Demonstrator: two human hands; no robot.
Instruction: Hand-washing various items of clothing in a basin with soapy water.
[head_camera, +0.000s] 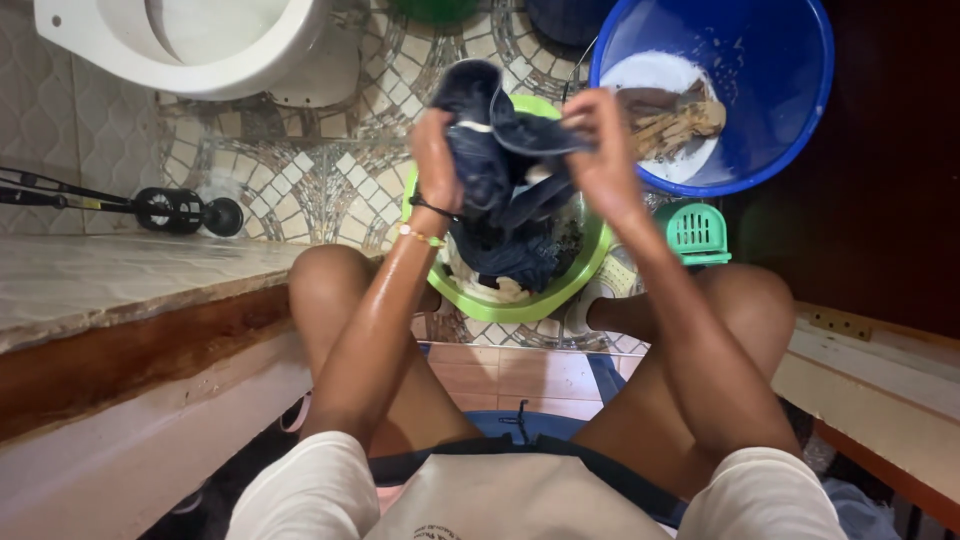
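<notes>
dark wet cloth (505, 150) hangs bunched over the green basin (590, 262), between my knees. i see my left hand (437, 160) and right hand (600, 150) both clenched tight on its upper folds, fingers fully curled. more laundry sits in the basin. blue tub (790, 90) stands beyond, toilet (190, 45) to the left.
</notes>
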